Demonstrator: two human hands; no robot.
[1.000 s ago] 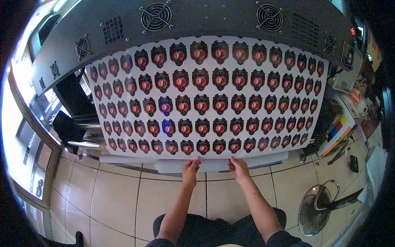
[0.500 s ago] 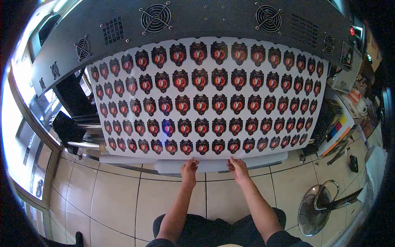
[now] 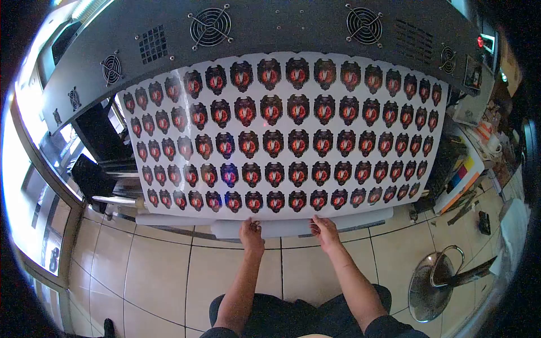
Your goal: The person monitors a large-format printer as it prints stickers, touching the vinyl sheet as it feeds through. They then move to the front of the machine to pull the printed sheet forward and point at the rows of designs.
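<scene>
A wide white printed sheet (image 3: 285, 158) hangs from the large printer (image 3: 287, 31), covered in rows of repeated black and red emblem prints. At its lower edge, left of the middle, my left hand (image 3: 252, 234) has its fingers closed on the border. Farther right, my right hand (image 3: 325, 232) pinches the same edge between thumb and fingers. The fingertips are partly hidden at the sheet's edge. Just behind and below that edge lies a white roll (image 3: 284, 228), partly covered by the sheet.
To the right stands a round stool (image 3: 431, 287) with a metal frame. A cluttered bench (image 3: 479, 141) and a colourful panel (image 3: 465, 177) are at the far right. Metal bars (image 3: 118, 200) jut out at the left, near a glass door (image 3: 42, 225). Below is a tiled floor (image 3: 152, 265).
My left hand has shifted slightly left along the sheet's lower edge. The right hand stays nearly in place. A bright vertical sheen now shows on the sheet's left part.
</scene>
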